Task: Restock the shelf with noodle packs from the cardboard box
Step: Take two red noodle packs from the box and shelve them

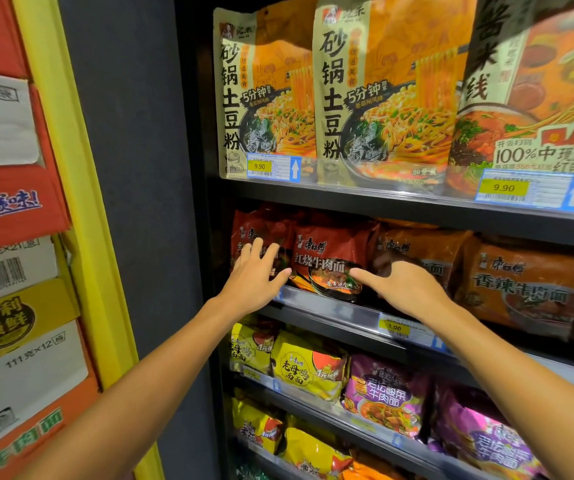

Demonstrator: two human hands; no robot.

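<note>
Red noodle packs (330, 258), labelled 红烧牛肉面, on the second shelf (341, 311): my left hand (254, 275) and right hand (400, 282) rest flat-fingered on them, gripping nothing. Price tag (394, 328) reads 3.00. Cardboard boxes (12, 271) stacked left.

The dark shelf (330, 308) carries upright red noodle packs (330, 258) beside orange noodle packs (528, 282).
</note>
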